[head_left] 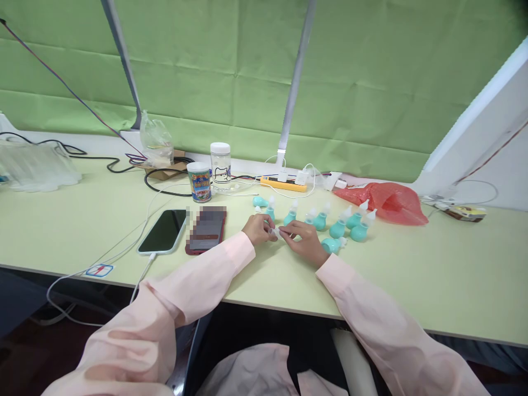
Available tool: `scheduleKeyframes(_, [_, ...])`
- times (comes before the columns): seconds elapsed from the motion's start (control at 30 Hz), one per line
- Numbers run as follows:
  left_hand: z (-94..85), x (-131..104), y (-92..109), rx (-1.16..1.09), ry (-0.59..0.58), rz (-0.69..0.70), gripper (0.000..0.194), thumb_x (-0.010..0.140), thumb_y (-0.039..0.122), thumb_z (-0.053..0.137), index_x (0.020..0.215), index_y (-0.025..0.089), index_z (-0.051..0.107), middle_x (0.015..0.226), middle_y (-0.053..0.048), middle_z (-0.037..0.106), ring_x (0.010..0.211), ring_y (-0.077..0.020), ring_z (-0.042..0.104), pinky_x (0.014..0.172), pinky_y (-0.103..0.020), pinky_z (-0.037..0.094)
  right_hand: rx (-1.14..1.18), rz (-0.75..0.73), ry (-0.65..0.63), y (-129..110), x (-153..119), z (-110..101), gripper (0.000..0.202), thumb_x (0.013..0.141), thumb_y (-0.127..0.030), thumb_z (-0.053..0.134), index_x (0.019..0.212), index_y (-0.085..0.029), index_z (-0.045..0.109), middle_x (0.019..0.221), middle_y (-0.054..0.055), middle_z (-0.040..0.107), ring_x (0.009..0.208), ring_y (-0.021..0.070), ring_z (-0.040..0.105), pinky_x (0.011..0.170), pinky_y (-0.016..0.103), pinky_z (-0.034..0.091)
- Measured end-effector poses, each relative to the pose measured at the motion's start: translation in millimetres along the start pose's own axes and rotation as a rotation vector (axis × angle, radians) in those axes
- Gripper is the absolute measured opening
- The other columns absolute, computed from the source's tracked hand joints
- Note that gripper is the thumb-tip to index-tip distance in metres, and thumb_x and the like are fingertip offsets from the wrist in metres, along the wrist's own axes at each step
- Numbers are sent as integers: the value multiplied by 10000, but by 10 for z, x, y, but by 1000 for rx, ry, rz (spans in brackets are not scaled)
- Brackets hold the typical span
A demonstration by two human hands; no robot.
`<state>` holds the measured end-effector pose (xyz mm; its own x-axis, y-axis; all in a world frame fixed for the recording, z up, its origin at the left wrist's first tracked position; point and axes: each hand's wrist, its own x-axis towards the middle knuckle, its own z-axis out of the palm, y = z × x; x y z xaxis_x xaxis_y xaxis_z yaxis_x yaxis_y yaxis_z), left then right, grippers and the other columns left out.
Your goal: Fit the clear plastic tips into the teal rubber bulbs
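Just above the table, my left hand (pixel 259 229) and my right hand (pixel 306 240) meet around a small translucent white nozzle piece (pixel 275 233). Fingers of both hands pinch it from either side. Behind and to the right of my hands stand several teal bulbs with clear white tips, among them one bulb (pixel 359 231) at the right end. One teal bulb (pixel 331 245) lies tilted beside my right hand. Another teal bulb (pixel 259 201) lies on its side behind my left hand.
On the pale table (pixel 433 269) are a white phone (pixel 164 232), a dark red phone (pixel 207 230), a printed cup (pixel 199 181), a lidded jar (pixel 220 166), a yellow power strip (pixel 284 183) and a red plastic bag (pixel 390 202). Cables run along the left and back.
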<state>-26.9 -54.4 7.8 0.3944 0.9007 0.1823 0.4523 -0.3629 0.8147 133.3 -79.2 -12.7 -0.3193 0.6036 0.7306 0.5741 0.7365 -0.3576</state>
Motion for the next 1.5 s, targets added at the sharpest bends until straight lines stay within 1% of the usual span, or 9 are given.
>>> scheduleKeyframes(0.37, [12,-13,12,-1,7,9,230,453,192,646,635,108,534,493,22,538,430,-68,456,454,-190,362,-269,-198,-23,41,-22,-11,169,722,-225,496,846,-198,609,712,54,573,640,129,516,541,240,396])
scheduleKeyframes(0.6, [28,-5,1,118,74,128,157,498,173,616,625,115,544,517,21,522,468,-72,470,484,-188,368,-285,-183,-25,-10,-38,0,205,728,-215,477,901,-196,586,749,63,576,664,139,518,521,245,391])
scheduleKeyframes(0.73, [38,-13,-15,221,64,201,99,531,153,586,620,135,546,506,31,515,453,-65,441,486,-188,363,-105,-56,-32,-57,-21,11,164,715,-234,492,823,-199,610,732,59,585,649,141,529,545,262,425])
scheduleKeyframes(0.9, [59,-34,29,180,69,247,114,546,159,597,647,142,548,555,25,533,468,-59,439,499,-185,386,344,346,83,-52,58,21,165,639,-327,578,641,-162,580,613,30,569,565,125,528,494,249,459])
scheduleKeyframes(1.0, [63,-46,60,95,103,280,121,554,167,606,651,137,539,605,10,552,505,-63,468,524,-186,418,488,463,130,-46,101,11,238,553,-342,647,663,-156,549,611,12,546,569,121,517,478,246,466])
scheduleKeyframes(1.13, [60,-63,77,38,147,340,132,580,197,608,679,142,541,674,-10,568,628,-86,517,609,-200,450,701,587,-37,-97,125,-20,296,600,-412,590,736,-151,563,667,25,567,605,130,542,509,278,498])
scheduleKeyframes(1.23, [65,-71,76,48,174,357,145,591,212,608,708,149,551,707,-13,569,674,-93,521,632,-203,454,757,628,-117,-128,124,-26,334,621,-446,557,745,-137,584,582,15,563,538,122,543,510,289,498])
scheduleKeyframes(1.37, [71,-72,75,39,215,384,181,599,254,608,735,143,566,721,-28,556,674,-93,509,605,-190,452,720,616,-66,-122,118,-8,329,617,-446,563,686,-126,596,543,18,568,501,113,533,501,272,486])
scheduleKeyframes(1.5, [71,-64,69,38,220,395,181,590,276,615,698,136,577,685,-31,534,638,-91,490,561,-181,438,739,622,-92,-101,112,-4,314,634,-439,551,668,-131,598,540,16,569,487,108,529,491,264,480])
